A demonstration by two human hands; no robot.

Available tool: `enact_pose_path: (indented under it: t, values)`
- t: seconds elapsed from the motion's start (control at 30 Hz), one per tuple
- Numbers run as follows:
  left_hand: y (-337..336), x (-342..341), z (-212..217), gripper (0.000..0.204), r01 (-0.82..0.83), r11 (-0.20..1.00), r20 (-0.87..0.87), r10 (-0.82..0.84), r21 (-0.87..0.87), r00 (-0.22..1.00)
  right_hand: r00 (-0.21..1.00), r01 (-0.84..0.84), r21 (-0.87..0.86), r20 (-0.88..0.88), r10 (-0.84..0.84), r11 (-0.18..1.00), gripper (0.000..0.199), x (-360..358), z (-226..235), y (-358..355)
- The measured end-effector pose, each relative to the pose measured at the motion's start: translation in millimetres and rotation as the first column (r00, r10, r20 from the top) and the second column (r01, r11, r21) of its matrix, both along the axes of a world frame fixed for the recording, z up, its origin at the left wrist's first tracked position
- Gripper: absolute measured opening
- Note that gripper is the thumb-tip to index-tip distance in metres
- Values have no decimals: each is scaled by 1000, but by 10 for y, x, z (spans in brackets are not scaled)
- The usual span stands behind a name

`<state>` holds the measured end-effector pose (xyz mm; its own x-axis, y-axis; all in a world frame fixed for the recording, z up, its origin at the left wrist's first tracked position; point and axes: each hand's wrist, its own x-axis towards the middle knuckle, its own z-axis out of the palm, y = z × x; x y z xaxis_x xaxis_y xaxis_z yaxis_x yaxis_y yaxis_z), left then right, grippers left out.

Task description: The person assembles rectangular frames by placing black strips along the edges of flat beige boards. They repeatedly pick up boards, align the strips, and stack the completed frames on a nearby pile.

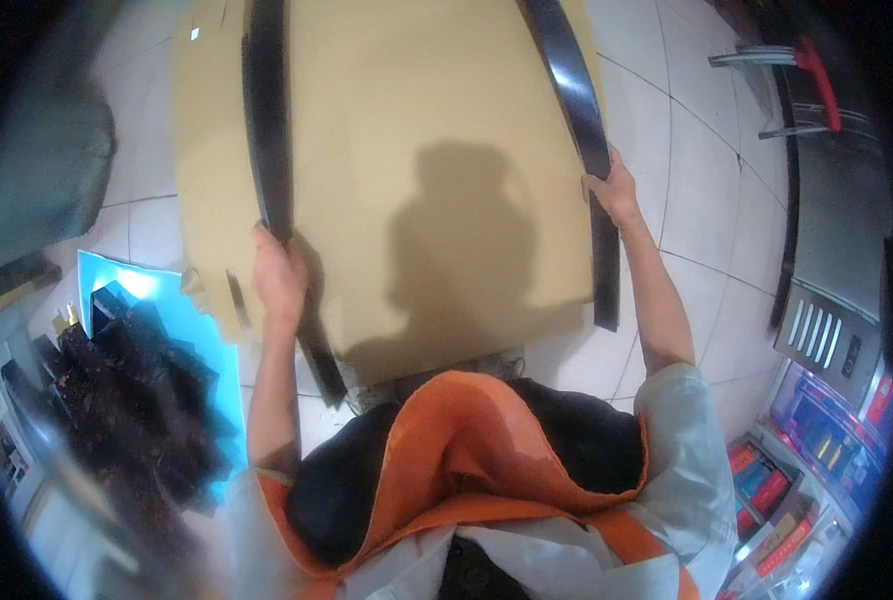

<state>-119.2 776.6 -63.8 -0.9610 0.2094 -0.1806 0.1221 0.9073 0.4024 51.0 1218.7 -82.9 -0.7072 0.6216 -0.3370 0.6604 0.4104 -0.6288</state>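
Head view: left hand (278, 275) is wrapped around a long glossy black curved strip (268, 120) at the left edge of a large tan cardboard sheet (416, 150); right hand (614, 190) is wrapped around a matching black strip (578, 100) at the right edge. Sheet lies flat on the white tiled floor (686, 170), just ahead of the person. Judgement: even grips and level strips should keep both aligned with the edges. A blue sheet (156, 290) lies left.
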Motion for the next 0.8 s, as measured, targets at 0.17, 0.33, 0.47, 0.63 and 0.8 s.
enact_pose_path:
  t: [0.17,0.33,0.47,0.63,0.8]
  values:
    - [260,27,-11,60,114,975,-222,-155,-189,963,966,-153,420,256,45,894,54,-324,126,-809]
    - [26,3,-246,60,404,909,-337,-414,-103,846,989,-150,380,72,133,913,61,-251,-139,-551]
    - [-484,-2,-53,54,595,783,-188,-566,184,803,993,-96,130,-60,104,987,63,-27,25,-280]
    - [-1007,233,41,59,933,359,84,-929,-36,360,986,-125,170,-91,142,977,64,-32,-81,-290]
    - [-940,334,-1,65,944,260,28,-962,-203,271,864,-326,644,-95,494,692,53,63,43,-547]
